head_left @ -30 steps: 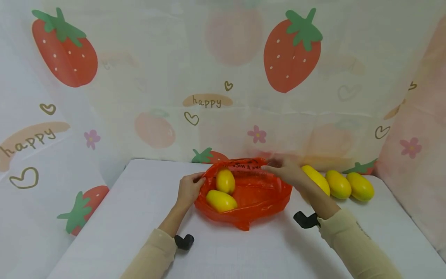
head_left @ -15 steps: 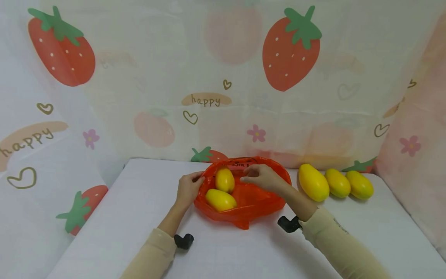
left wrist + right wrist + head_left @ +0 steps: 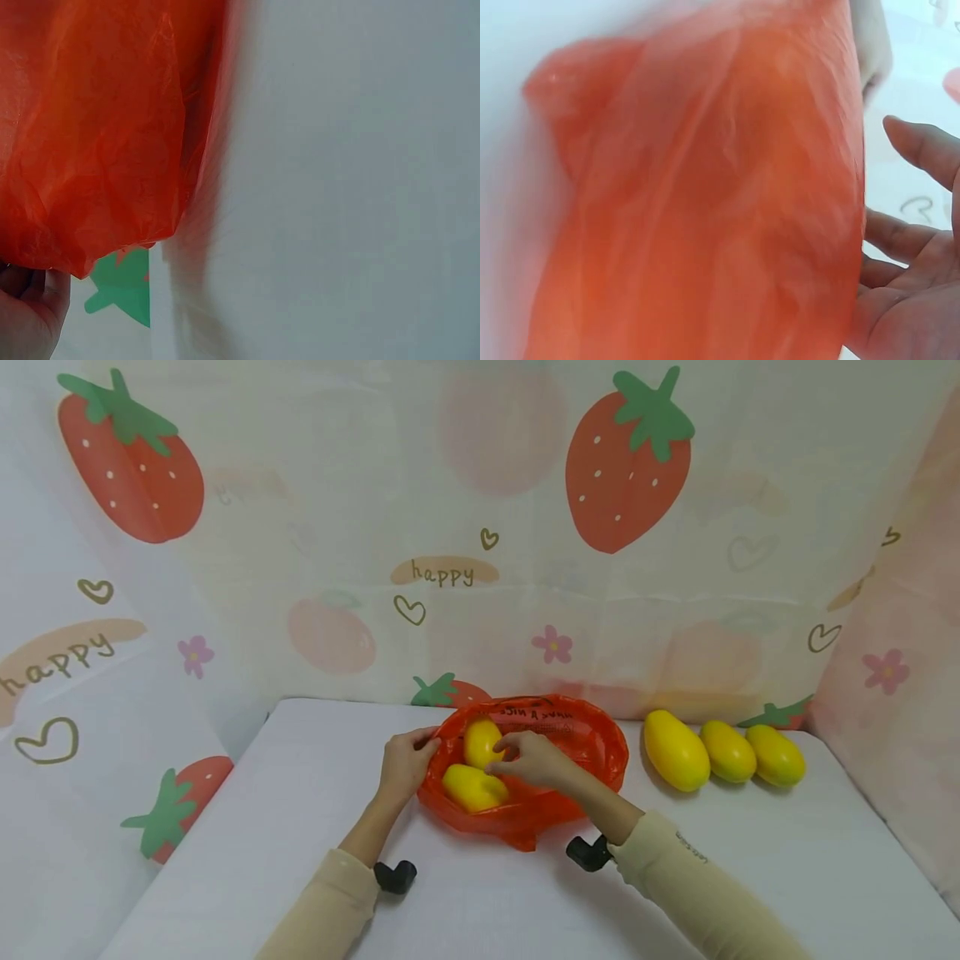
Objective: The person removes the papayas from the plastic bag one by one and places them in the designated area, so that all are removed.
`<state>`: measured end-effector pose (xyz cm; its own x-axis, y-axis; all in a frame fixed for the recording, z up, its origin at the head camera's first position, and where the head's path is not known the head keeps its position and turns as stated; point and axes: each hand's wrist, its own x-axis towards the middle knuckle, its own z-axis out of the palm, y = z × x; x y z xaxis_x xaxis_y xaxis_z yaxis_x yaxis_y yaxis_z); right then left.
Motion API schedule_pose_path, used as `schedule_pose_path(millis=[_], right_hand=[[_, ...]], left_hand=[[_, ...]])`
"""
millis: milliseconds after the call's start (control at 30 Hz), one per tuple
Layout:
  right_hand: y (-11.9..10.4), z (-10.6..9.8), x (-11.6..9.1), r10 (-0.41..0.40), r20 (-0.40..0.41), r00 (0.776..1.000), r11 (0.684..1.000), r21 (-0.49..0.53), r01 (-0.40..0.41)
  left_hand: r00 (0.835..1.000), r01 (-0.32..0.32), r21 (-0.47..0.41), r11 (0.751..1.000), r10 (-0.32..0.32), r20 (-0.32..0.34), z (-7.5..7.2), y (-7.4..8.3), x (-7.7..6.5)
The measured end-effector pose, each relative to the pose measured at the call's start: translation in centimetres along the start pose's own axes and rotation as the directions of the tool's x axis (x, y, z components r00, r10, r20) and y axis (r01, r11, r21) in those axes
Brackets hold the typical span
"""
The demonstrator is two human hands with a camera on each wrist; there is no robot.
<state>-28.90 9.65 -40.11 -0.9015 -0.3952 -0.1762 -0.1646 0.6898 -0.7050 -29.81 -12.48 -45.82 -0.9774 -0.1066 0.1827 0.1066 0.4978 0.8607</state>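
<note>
Step in hand, I'd judge: reaching into the red bag for a mango. My right hand is inside the mouth, fingertips at the rear mango, thumb low by the front mango. Can't tell for sure which one I'm after, or whether I'm touching either. Next move calls for settling on one, getting thumb and fingers round its sides, then closing. Rear one looks the likelier pick. Smooth skin could slip, so a fuller wrap seems wiser than a fingertip pinch.

Hands: the right has thumb and fingers spread apart, gripping nothing; the right wrist view shows that gap well. My left hand pinches the bag's rim at 9 o'clock, clock read from the bag's middle, 12 being away from me. That grip should keep the mouth wide and the bag from sliding.

Where things lie: bag on the worktop, between my hands' sleeves, left half loaded. From my right hand, rear mango sits just beside at about 10 o'clock, front mango near at 8. Both lie toward my left hand, at its 2 to 4 o'clock. Three loose mangoes line up outside, apart from the bag at 3 o'clock.
</note>
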Motion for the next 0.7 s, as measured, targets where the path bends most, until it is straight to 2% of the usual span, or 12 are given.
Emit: schedule_pose_path(millis=[233, 433, 600, 700], right_hand=[[-0.6, 1.6, 0.3, 0.015, 0.036, 0.999, 0.999, -0.042, -0.013], [-1.3, 2.4, 0.3, 0.065, -0.004, 0.998, 0.992, -0.11, -0.065], [-1.6, 3.1, 0.3, 0.107, -0.007, 0.994, 0.988, -0.115, -0.107], [-1.7, 3.5, 0.3, 0.105, -0.008, 0.994, 0.986, -0.127, -0.105]], left_hand=[[1.0, 0.017, -0.005, 1.0, -0.017, 0.006, 0.0, 0.1, 0.1], [1.0, 0.024, -0.023, 0.999, -0.024, 0.016, -0.1, 0.1, 0.1], [1.0, 0.021, -0.027, 0.999, -0.021, 0.018, -0.1, 0.0, 0.1], [1.0, 0.021, -0.027, 0.999, -0.02, 0.018, -0.1, 0.0, 0.1]])
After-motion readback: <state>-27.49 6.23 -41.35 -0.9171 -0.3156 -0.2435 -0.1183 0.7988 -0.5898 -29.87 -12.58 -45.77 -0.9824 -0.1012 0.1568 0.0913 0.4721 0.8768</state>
